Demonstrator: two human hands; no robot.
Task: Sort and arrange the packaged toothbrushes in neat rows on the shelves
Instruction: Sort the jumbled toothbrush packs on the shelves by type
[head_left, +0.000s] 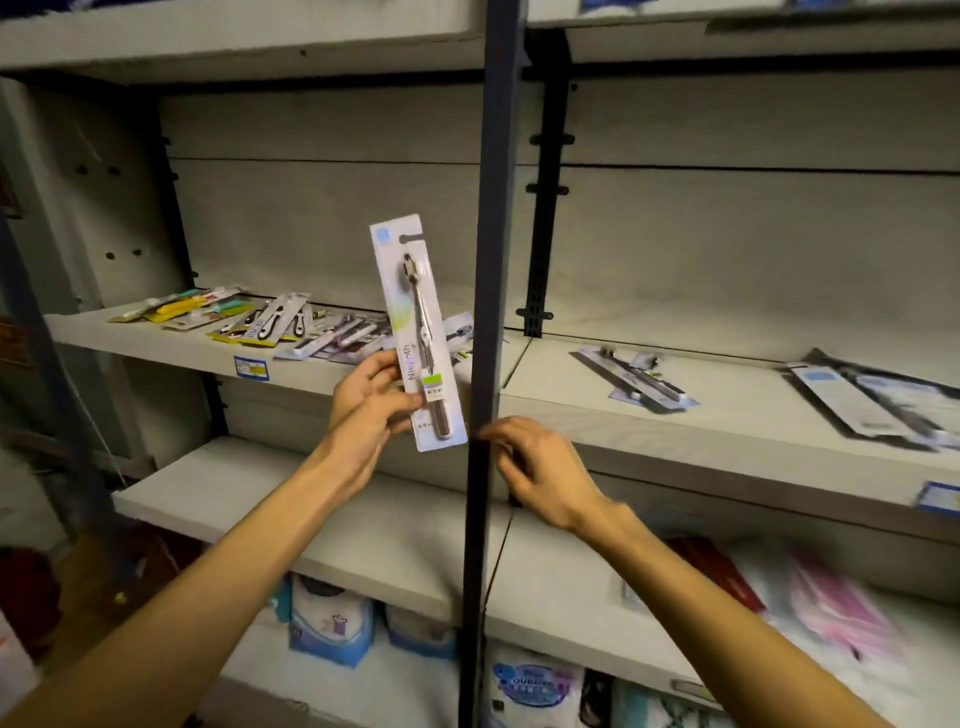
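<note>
Left hand (371, 410) pinching lower edge of one pack (418, 332), thumb over the front, fingers behind; held upright and face-on in front of the left shelf (171, 348), likely to read the label and decide which row suits. Right hand (540, 473) free, fingers loosely curled, holding nothing, just right of the dark post (485, 312), apparently ready to assist or reach into the right bay.

Left shelf: loose pile (270, 322) of mixed packs, overlapping and skewed, unsorted. Right shelf (727, 431): pair (641, 382) of similar grey packs lying together, further group (878, 400) near the right edge, both angled rather than squared. Judged early in the sort.

Pale grey metal shelving, dim light, price tag (251, 368) on the left shelf lip. Bare shelf (291, 514) below; soft bagged goods (332, 623) beneath that.
</note>
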